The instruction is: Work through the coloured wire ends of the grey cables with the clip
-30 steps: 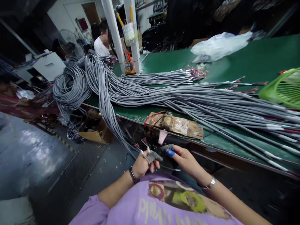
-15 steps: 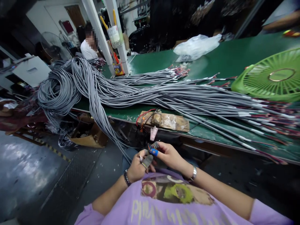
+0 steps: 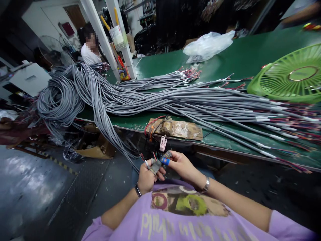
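The left hand [image 3: 146, 175] is closed tight on the end of one grey cable [image 3: 146, 163], just under the near edge of the green table [image 3: 175, 63]. Small red and blue wires [image 3: 141, 156] stick out of that end. The right hand [image 3: 182, 165] is right beside it, below the same edge, with thumb and finger bent together near the wires. They are too small to tell if it pinches one. Both hands wear little covers on the fingertips, grey ones and a blue one. On the table lies a big pile [image 3: 175, 100] of long grey cables. It runs the whole way across the table and spills off its far left end in loops. A brown pad [image 3: 183, 129] sits on the near edge of the table, and a pink tag [image 3: 163, 143] hangs from that edge. A green fan [image 3: 288, 80] lies flat on the right side of the table. A clear bag [image 3: 208, 45] lies at its far side. A white post [image 3: 125, 43] stands at the far left of the table, and another person [image 3: 89, 53] sits beyond it. A box [image 3: 96, 150] rests under the table on the dark, shiny floor [image 3: 30, 187].
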`<state>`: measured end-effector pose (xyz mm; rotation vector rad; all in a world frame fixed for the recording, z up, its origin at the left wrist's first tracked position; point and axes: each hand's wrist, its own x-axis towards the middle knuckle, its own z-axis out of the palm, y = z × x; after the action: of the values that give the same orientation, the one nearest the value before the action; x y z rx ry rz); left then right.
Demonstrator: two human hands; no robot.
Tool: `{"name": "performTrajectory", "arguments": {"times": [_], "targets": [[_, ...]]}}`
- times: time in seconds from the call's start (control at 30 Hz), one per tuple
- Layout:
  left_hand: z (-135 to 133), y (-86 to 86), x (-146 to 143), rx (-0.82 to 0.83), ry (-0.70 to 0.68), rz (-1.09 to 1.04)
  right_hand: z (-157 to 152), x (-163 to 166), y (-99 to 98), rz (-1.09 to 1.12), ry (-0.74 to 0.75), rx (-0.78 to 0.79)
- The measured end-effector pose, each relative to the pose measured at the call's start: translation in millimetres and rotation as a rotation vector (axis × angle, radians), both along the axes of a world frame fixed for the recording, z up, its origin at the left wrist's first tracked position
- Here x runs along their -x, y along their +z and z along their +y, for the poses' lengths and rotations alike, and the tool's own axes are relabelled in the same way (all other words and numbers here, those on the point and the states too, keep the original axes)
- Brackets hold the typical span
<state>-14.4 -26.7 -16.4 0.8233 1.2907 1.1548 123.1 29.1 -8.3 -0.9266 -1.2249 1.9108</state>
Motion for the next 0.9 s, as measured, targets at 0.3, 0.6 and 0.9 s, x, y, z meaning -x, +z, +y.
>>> {"name": "performTrajectory", "arguments": {"times": [0.3,0.6,0.9], "targets": [[1,2.7,1,-0.013,0.032,-0.027,2,1,4.9,-0.035,-0.003,-0.05],[-2,0.0,7,0.003,-0.167,0.056,2,5,7.5,-0.037,0.097,-0.025],[0,-2.9,6,0.026,-0.103,0.005,-3,9,4.9,-0.032,0.015,-0.007]]}}
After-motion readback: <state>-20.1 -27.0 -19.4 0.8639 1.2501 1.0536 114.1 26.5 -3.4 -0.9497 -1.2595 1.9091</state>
